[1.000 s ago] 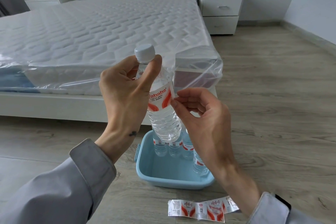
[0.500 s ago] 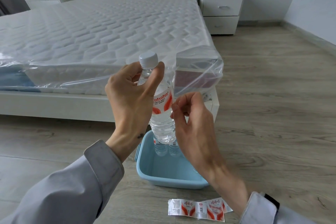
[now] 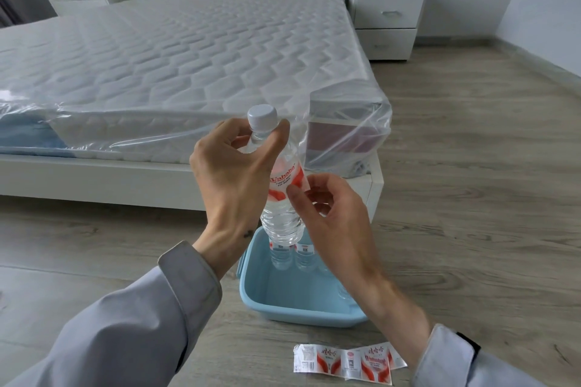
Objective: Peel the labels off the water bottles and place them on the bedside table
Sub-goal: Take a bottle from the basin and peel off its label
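At 6 o'clock, nearest, flat peeled red-and-white plastic labels point(image 3: 345, 364) lie on the wood-grain floor point(image 3: 471, 198). Just beyond, a light blue plastic tub point(image 3: 283, 302) holds more labelled bottles point(image 3: 292, 256). Above it the left hand point(image 3: 232, 176) grips the neck of a clear, white-capped plastic water bottle point(image 3: 281, 214), held tilted; the right hand point(image 3: 333, 214) pinches its red-and-white label point(image 3: 284, 181) with thumb and fingertips. At 1 o'clock, far off, stands the white two-drawer bedside table point(image 3: 388, 14)

The left hand point(image 3: 232, 173) grips a water bottle point(image 3: 279, 198) (neck pinched); the right hand point(image 3: 333, 217) fingers its label point(image 3: 284, 181).
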